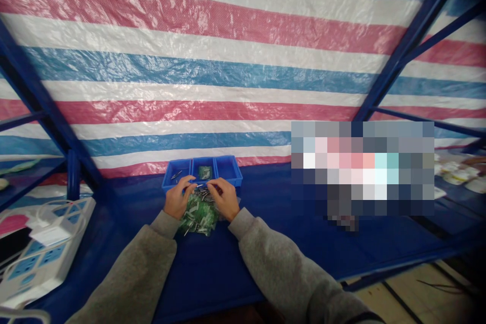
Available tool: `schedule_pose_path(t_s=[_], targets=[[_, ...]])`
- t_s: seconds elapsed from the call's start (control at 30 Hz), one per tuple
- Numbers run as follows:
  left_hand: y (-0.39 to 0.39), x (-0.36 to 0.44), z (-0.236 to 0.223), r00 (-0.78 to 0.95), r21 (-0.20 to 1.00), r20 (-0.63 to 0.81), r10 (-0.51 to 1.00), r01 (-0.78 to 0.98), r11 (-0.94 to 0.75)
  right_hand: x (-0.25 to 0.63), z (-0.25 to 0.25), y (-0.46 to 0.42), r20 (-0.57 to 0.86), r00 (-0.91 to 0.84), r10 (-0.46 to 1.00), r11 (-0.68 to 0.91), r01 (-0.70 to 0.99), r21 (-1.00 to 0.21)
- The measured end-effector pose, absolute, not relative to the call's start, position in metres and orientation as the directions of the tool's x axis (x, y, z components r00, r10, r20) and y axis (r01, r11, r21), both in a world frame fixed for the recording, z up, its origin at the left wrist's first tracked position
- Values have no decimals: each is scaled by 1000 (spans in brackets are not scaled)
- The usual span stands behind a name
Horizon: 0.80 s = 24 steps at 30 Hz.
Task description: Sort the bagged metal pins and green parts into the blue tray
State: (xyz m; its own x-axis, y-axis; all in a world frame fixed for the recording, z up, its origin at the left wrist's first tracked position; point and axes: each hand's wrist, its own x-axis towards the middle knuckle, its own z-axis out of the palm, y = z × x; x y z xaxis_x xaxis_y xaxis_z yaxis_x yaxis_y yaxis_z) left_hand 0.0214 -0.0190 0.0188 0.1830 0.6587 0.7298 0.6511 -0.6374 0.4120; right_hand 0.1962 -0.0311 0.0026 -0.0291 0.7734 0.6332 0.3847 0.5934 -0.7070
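Note:
My left hand [177,199] pinches a small, slim metal piece [200,186] between thumb and fingertips. Close beside it, my right hand [226,199] has its thumb and fingers drawn together at the piece's other side; what they grip is too small to make out. Under both hands lies a pile of small clear and green packets [200,217], with slim metal pieces among them. Just behind the hands stands a blue tray [239,172] with three compartments. Its left compartment has a few slim metal pieces [176,175]; its middle one has a green packet [205,172].
A white power strip [56,263] with a white charger [53,230] and cables lies at the left on the blue table [212,278]. Blue metal posts [74,174] rise at both sides before a striped sheet [212,71]. A blurred-out patch covers the right side.

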Motion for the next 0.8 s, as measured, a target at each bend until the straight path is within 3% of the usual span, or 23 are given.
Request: schedule_pose_path(t_s=[0.23,0.8], targets=[[-19,21,18,253,411,688,680,638,-652,194,0,-32,624,-118,773,621,346,-704],[-18,19,18,307,371,696,649,620,-692,193,-1,-31,572,-85,816,569,295,-768]])
